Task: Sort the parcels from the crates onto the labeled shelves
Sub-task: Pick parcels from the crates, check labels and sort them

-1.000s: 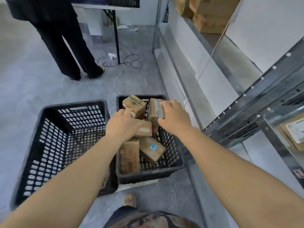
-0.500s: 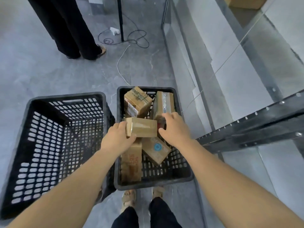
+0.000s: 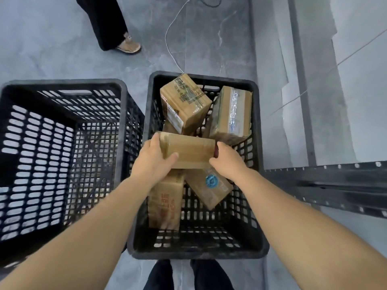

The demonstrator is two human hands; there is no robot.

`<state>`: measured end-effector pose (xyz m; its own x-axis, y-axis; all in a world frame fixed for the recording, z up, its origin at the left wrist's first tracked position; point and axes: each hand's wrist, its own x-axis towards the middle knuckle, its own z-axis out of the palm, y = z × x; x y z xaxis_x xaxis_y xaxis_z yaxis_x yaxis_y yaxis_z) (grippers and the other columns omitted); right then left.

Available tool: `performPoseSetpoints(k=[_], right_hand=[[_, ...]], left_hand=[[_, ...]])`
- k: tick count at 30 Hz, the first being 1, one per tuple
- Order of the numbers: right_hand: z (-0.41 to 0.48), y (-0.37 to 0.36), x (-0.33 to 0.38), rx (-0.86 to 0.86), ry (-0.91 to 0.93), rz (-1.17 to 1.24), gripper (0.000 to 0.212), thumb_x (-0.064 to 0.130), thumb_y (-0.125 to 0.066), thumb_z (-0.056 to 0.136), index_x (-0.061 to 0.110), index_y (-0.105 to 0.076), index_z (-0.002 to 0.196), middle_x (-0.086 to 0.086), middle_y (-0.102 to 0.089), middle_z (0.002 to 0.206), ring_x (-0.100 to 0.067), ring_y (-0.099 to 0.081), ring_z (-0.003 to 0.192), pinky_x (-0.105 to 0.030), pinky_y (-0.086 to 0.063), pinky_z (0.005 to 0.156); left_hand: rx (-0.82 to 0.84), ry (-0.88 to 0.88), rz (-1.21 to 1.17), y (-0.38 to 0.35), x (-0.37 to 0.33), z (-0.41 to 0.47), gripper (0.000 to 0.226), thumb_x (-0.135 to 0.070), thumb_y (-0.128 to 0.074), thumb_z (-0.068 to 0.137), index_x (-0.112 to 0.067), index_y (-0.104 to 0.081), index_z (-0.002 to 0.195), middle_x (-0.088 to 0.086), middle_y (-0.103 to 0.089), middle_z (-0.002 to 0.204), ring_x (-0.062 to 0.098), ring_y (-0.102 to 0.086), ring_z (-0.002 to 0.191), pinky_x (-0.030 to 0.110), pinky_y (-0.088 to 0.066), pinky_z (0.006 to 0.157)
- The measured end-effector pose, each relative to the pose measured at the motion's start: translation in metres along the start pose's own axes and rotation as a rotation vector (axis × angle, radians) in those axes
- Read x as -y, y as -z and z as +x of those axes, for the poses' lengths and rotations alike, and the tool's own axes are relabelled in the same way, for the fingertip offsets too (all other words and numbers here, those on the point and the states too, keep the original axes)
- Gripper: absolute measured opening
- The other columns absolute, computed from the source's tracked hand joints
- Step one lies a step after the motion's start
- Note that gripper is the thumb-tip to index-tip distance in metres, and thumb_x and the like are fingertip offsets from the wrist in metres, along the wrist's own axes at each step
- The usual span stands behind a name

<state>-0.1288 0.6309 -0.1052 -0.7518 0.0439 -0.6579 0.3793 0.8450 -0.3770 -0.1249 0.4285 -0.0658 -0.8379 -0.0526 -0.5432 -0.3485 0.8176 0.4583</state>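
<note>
Left grip & right grip are bare, w/ plain knuckles. One short, rounded thumb is vis. on the left one. My left forearm & right forearm are uncovered from wrist to frame edge. Wide lens makes both look broader twd the btm corners. Fine detail (nails, hair) is too blurred to tell. Lower down are my left trouser leg & right trouser leg: dark fabric, approx black w/ a blue tinge, plain, soft folds, narrow gap btwn them. Only a short stretch of each shows at the btm edge; feet are out of sight.
</note>
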Motion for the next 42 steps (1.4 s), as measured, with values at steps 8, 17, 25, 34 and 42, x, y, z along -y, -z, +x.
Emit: performPoseSetpoints(k=[8,17,25,34,42], right_hand=[[0.016,-0.014,-0.003,0.083,-0.175,0.517,0.076,0.024,-0.065,0.078,0.015,-0.031,0.145,-0.007,-0.05,0.137,-0.028,-0.051,0.122,-0.046,-0.047,0.1],[-0.053,0.018,0.016,-0.026,-0.131,0.712,0.058,0.042,-0.059,0.091,0.019,-0.04,0.14,0.003,-0.051,0.126,-0.019,-0.051,0.116,-0.047,-0.047,0.1],[-0.105,0.054,0.053,-0.202,-0.034,0.755,0.016,0.03,-0.051,0.097,0.019,-0.047,0.108,0.0,-0.055,0.104,-0.022,-0.059,0.102,-0.047,-0.053,0.093],[-0.159,0.073,0.08,-0.242,0.084,0.757,0.041,0.01,-0.05,0.095,0.027,-0.045,0.132,-0.001,-0.055,0.118,-0.017,-0.06,0.098,-0.032,-0.055,0.078],[-0.189,0.085,0.096,-0.307,0.061,0.778,0.074,0.078,-0.036,0.069,0.021,-0.059,0.111,0.0,-0.063,0.107,-0.022,-0.059,0.103,-0.05,-0.05,0.093]], left_hand=[[0.086,0.034,-0.113,-0.007,0.004,0.011,0.064,-0.051,-0.058,0.087,-0.017,-0.038,0.138,0.001,-0.049,0.131,0.022,-0.051,0.111,0.035,-0.046,0.088],[-0.008,0.092,-0.432,0.023,-0.007,-0.031,0.054,-0.058,-0.045,0.091,-0.012,-0.045,0.121,0.003,-0.053,0.116,0.018,-0.053,0.101,0.028,-0.04,0.068],[-0.02,0.079,-0.435,0.064,-0.006,-0.056,0.06,-0.043,-0.052,0.08,-0.015,-0.048,0.133,0.011,-0.049,0.13,0.03,-0.054,0.11,0.049,-0.048,0.095],[-0.116,-0.024,-0.601,0.108,-0.018,-0.093,0.034,-0.032,-0.057,0.091,-0.02,-0.041,0.12,0.005,-0.052,0.118,0.024,-0.054,0.106,0.049,-0.053,0.088],[-0.197,-0.04,-0.601,0.138,-0.022,-0.122,0.027,-0.038,-0.049,0.096,-0.017,-0.044,0.114,0.003,-0.055,0.11,0.023,-0.055,0.1,0.049,-0.05,0.09]])
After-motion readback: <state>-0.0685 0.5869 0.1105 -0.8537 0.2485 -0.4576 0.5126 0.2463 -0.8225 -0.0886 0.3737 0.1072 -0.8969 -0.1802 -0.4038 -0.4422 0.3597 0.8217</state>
